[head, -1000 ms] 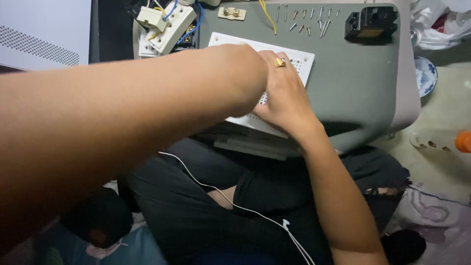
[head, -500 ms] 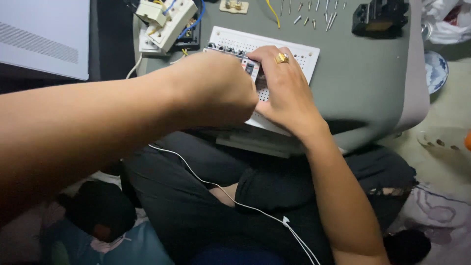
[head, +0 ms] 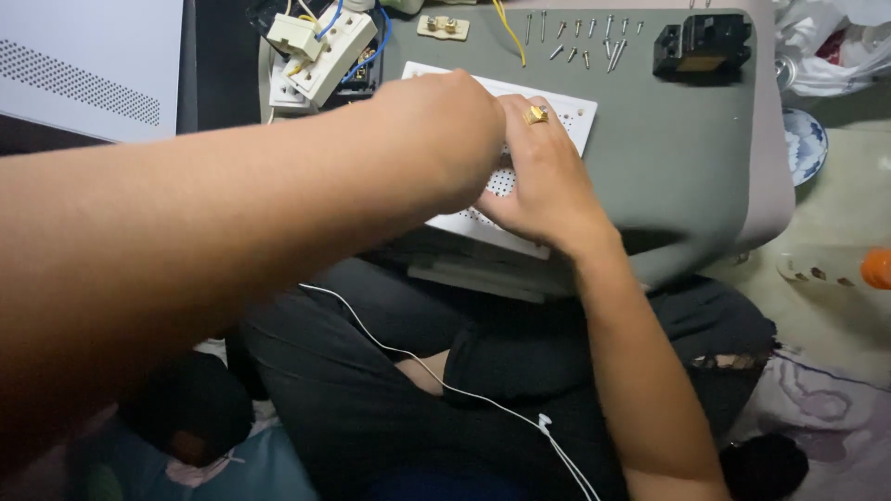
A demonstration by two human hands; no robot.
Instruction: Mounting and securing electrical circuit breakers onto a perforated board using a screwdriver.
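Resting under both hands, white perforated board (head: pixel 566 116), left hand (head: pixel 445 139) and right hand (head: pixel 543 176) grips hidden

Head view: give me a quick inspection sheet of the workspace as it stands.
Surface: grey lap table, on the seated person's legs.
Job's things: white perforated board, under both hands.
Clutter: row of screws; black block; white switch parts; small terminal strip.
Hands: left hand and right hand, with a gold ring, on the board; grip hidden.
Cables: white cord across the lap; blue and yellow wires at the switch parts.
Surroundings: white panel, patterned plate, orange-capped bottle.
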